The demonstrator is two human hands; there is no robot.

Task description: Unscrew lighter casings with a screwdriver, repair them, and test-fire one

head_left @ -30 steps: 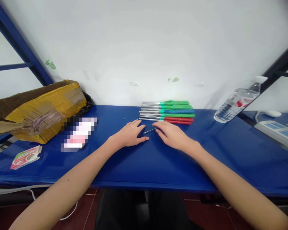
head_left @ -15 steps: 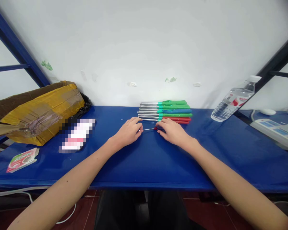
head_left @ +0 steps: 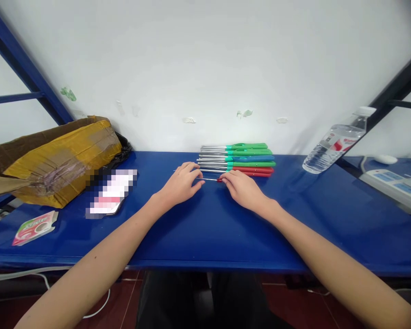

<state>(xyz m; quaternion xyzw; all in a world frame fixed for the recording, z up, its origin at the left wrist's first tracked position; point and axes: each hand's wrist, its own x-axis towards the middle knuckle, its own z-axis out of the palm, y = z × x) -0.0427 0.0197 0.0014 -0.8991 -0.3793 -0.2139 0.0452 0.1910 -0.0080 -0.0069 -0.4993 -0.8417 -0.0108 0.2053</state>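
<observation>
Apparently I was positioning a thin red-ended metal rod (head_left: pixel 210 179)—right hand (head_left: pixel 240 185) pinching it, left hand (head_left: pixel 181 183) half-open, contact unclear; steadiness seemed needed next.

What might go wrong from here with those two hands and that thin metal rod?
The thin rod reaches from the right hand toward the left hand, so a slip might poke a finger.
Both hands work close to the row of tools; a nudge could knock it out of line.
The rod is slender and its red end small, so the right hand's fingertip hold could slip.
</observation>
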